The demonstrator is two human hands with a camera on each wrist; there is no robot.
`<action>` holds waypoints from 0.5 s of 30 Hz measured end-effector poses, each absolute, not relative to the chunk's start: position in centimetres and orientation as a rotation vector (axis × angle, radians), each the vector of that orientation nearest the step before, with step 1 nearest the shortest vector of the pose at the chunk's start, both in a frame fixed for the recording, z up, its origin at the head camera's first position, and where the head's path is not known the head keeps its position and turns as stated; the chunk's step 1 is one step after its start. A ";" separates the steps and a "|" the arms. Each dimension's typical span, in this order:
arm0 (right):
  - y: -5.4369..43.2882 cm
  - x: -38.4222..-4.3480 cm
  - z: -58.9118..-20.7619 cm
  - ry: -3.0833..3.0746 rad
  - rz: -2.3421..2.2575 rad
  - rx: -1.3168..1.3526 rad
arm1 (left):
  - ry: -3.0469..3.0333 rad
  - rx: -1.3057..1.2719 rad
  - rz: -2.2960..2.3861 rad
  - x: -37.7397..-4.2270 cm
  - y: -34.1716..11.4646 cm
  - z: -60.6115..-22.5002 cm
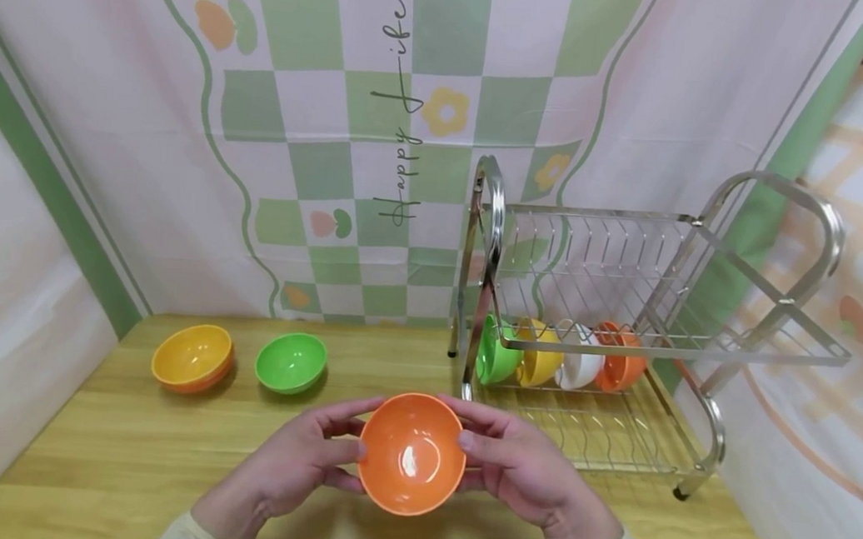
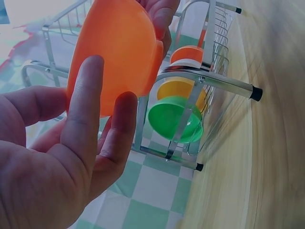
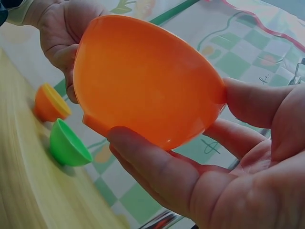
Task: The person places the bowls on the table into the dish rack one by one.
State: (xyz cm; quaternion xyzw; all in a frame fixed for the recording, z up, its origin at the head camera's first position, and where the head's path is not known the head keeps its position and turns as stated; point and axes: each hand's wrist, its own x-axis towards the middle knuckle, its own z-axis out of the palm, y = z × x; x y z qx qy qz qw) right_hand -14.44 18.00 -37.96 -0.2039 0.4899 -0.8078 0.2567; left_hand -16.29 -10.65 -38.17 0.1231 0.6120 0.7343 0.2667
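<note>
An orange bowl (image 1: 412, 460) is held up over the front of the table, its inside tilted toward the head camera. My left hand (image 1: 306, 457) grips its left side, thumb at the rim and fingers against the outer wall. On the opposite side my right hand (image 1: 515, 467) holds it the same way. The left wrist view shows the outside of the orange bowl (image 2: 116, 47) with left fingertips (image 2: 125, 102) near its foot. In the right wrist view, right fingers (image 3: 152, 157) support the underside of the bowl (image 3: 147, 81).
A two-tier metal dish rack (image 1: 705, 439) stands at the right. On its lower tier green (image 1: 499, 354), yellow (image 1: 540, 359), white (image 1: 579, 363) and orange (image 1: 622, 366) bowls stand on edge. At the left are a yellow bowl (image 1: 193, 353) stacked in an orange one and a green bowl (image 1: 291, 362).
</note>
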 end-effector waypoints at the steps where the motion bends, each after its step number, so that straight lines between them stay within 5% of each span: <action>1: 18.1 -14.4 -38.0 1.324 -2.192 -0.563 | 1.645 0.335 1.985 -16.3 -10.6 -38.2; 15: 22.6 -14.1 -37.4 1.262 -2.228 -0.651 | 1.654 0.327 2.026 -18.4 -8.3 -38.2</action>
